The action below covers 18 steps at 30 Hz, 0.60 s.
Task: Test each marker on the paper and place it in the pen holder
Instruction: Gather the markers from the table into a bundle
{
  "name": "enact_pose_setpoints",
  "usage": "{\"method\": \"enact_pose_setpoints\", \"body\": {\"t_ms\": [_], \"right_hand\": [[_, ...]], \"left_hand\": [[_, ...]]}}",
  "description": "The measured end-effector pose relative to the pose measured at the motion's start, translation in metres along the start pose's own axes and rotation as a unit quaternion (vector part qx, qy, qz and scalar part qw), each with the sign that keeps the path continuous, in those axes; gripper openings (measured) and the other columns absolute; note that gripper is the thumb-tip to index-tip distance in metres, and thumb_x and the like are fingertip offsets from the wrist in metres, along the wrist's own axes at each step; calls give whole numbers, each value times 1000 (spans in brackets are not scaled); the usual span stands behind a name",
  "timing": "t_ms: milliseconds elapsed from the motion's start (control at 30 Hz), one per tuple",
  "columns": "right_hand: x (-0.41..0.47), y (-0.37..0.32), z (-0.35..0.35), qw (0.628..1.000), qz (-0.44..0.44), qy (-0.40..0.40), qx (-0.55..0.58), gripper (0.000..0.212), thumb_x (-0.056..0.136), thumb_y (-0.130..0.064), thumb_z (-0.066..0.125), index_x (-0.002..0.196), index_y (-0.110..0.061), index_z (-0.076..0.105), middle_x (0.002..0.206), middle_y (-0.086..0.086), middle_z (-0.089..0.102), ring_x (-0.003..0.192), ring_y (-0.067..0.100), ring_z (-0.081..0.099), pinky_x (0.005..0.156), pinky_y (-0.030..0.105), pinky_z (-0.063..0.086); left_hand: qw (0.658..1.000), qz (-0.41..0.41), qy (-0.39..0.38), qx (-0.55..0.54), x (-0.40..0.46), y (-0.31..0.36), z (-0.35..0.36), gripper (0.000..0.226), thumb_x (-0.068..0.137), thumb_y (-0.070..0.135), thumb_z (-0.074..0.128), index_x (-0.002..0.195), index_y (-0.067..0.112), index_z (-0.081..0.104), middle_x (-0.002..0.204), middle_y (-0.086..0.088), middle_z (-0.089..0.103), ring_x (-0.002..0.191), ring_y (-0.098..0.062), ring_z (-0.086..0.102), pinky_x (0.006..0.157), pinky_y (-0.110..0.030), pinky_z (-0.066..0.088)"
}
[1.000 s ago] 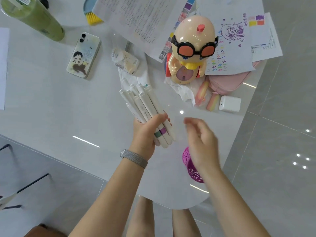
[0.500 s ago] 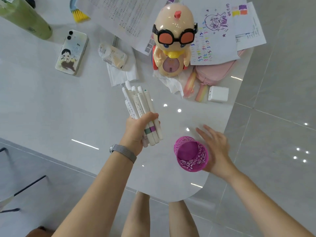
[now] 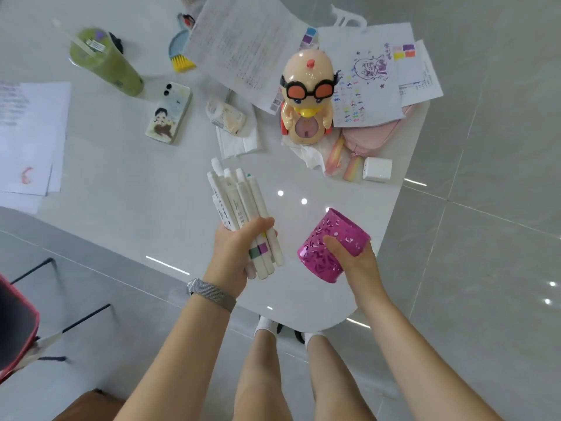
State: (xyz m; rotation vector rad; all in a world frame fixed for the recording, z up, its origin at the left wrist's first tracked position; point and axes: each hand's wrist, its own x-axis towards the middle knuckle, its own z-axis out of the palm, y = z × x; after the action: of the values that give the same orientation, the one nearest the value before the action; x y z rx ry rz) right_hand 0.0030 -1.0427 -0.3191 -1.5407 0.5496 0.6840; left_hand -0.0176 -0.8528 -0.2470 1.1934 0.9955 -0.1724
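My left hand [image 3: 236,253] grips a bundle of several white markers [image 3: 239,208], tips pointing away from me, coloured bands showing near my fingers. My right hand [image 3: 352,259] holds the magenta perforated pen holder [image 3: 331,241], tilted with its mouth turned away to the upper right, lifted just above the table's near corner. The test paper [image 3: 367,86], covered in coloured squiggles and a purple doodle, lies at the far right of the table behind a duck toy.
A duck toy with goggles [image 3: 306,98], pink pouch [image 3: 376,138], white charger [image 3: 377,169], phone [image 3: 170,113], green drink cup [image 3: 106,65], tissues [image 3: 238,141] and printed sheets [image 3: 239,47] lie on the white table [image 3: 136,183]. The table edge runs close on the right.
My right hand has closed on the pen holder and lifted and tilted it; before it only rested beside the upright holder. The left hand still holds the markers.
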Motion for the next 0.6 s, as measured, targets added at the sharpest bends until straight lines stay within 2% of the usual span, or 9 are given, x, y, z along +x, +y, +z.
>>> {"method": "enact_pose_setpoints", "body": {"t_ms": [67,133,200,233,333,400,467,533,600], "right_hand": [[-33,-19,-9,1000,1,-9,22,77,51,-54,77,118,-20,58,108,3,71,99,18,69,76,26,55],[-66,-41,-18,998,-1,-34,53,62,60,-51,75,114,-23,61,108,6,72,100,23,69,83,37,55],[-100,-62,-25,995,4,-58,82,57,65,-50,74,115,-27,61,104,1,74,96,20,71,79,36,56],[-117,-74,-27,994,2,-68,87,64,61,-53,75,118,-28,59,102,-2,75,94,17,72,75,33,55],[-164,-98,-31,994,3,-85,66,95,30,-70,83,115,-35,58,101,-7,75,92,12,72,75,32,52],[-192,-110,-28,993,-3,-97,62,98,26,-70,84,114,-36,59,103,-7,75,94,12,71,72,29,54],[-219,-118,-20,992,-5,-111,56,86,46,-61,82,123,-31,57,109,-2,73,97,16,70,69,26,57],[-243,-124,-9,989,-14,-136,58,71,65,-47,71,130,-25,53,117,4,69,102,19,68,73,28,56],[-268,-131,9,987,-26,-156,40,76,61,-50,74,130,-25,52,116,4,69,103,20,68,80,32,52]], "left_hand": [[1000,2,8,-2,-35,11,-9,31,64,19,71,91,4,62,65,-4,67,66,-20,67,73,-44,56],[1000,6,15,-21,-72,23,-19,30,64,18,71,89,4,63,66,-7,66,67,-22,66,72,-42,56],[998,10,27,-58,-108,34,-30,31,63,17,71,89,3,62,68,-9,64,68,-23,65,70,-39,55],[996,9,32,-79,-126,39,-36,33,63,18,71,91,3,62,69,-10,63,68,-23,64,68,-37,55],[990,16,47,-134,-175,51,-55,44,62,19,71,101,1,59,75,-12,62,70,-24,62,63,-33,54],[984,28,49,-169,-206,57,-68,46,62,19,70,103,1,58,76,-12,61,70,-23,62,63,-33,55],[978,46,51,-195,-233,60,-83,46,62,19,70,104,2,58,75,-10,61,70,-22,62,64,-34,55],[972,65,56,-217,-259,61,-99,42,63,19,69,100,4,58,72,-7,62,68,-21,62,65,-34,55],[967,79,62,-236,-283,60,-118,38,65,18,69,98,5,58,71,-7,62,67,-21,62,63,-33,54]]}}
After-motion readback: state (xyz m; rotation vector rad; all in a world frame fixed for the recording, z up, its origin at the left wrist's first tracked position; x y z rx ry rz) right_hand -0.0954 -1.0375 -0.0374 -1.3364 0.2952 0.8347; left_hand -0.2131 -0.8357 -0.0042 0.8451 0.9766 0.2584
